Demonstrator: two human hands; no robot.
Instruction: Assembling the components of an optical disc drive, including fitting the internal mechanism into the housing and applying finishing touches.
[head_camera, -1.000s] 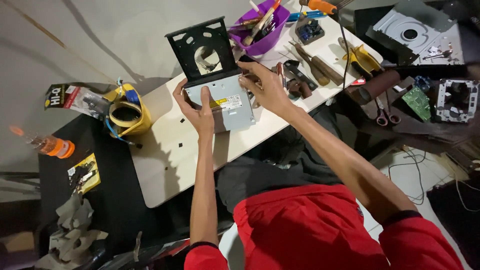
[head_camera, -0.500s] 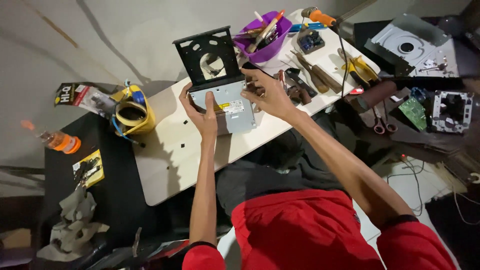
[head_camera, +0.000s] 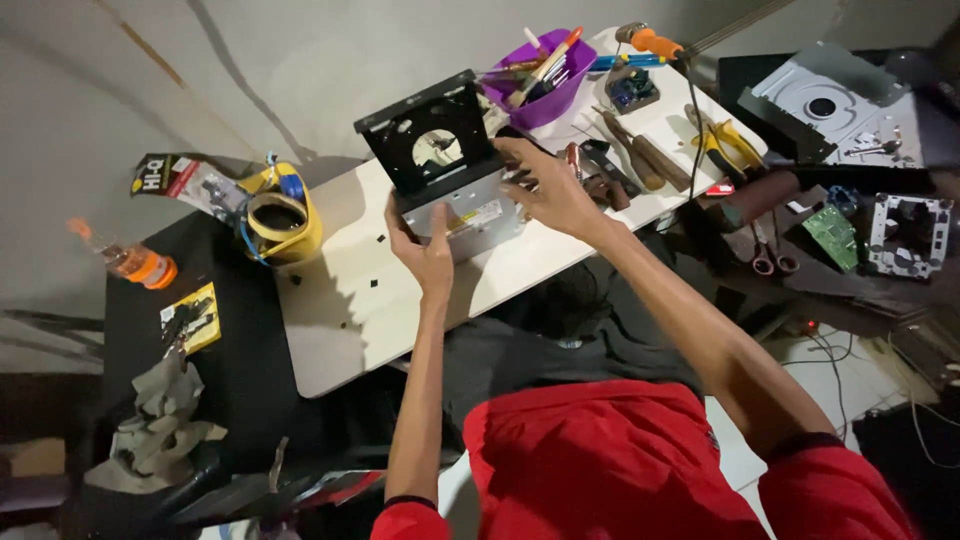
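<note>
A grey metal drive case (head_camera: 470, 215) rests on the white table (head_camera: 350, 310), and a black frame (head_camera: 430, 135) with a round hole stands up from its far edge. My left hand (head_camera: 425, 250) grips the case's near left corner. At the case's right side, my right hand (head_camera: 545, 185) has its fingers spread, touching the case and the frame's edge. Red sleeves cover both upper arms.
A purple tub (head_camera: 545, 85) of brushes and pens, pliers (head_camera: 720, 145), screwdrivers and tape rolls (head_camera: 285, 220) lie on the table. A black side surface (head_camera: 240, 370) carries an orange bottle (head_camera: 140, 262) and a rag. Circuit boards and a metal cover (head_camera: 830, 95) lie at right.
The view has shifted. The black frame and case sit slightly further right, and my right hand has opened its fingers over the case's right end.
</note>
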